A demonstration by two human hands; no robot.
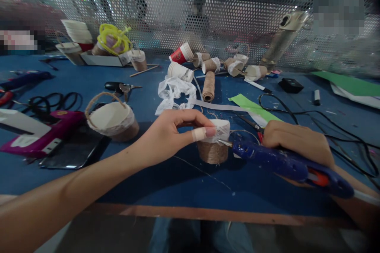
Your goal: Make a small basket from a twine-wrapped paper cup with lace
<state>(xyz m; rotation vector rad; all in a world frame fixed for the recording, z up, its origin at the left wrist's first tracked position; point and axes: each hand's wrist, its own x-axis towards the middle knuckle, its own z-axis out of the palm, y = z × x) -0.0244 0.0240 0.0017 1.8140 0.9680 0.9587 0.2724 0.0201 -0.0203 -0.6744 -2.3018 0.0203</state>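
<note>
My left hand (175,130) pinches the rim of a small paper cup (213,153), its lower part wrapped in brown twine and its top banded with white lace. A strip of tape is wound around the left thumb. In my right hand (299,142) is a blue hot glue gun (273,162), its metal nozzle at the lace band on the cup's right side. Whether the nozzle touches the lace I cannot tell. A thin strand of glue or thread trails over the table below the cup.
A finished-looking twine basket with handle (114,120) stands left, beside a phone (74,152) and a magenta device (47,134). Behind are crumpled white lace (175,91), a twine roll (209,87) and several wrapped cups (210,65). Black cables (320,114) lie right; perforated metal (166,16) closes the back.
</note>
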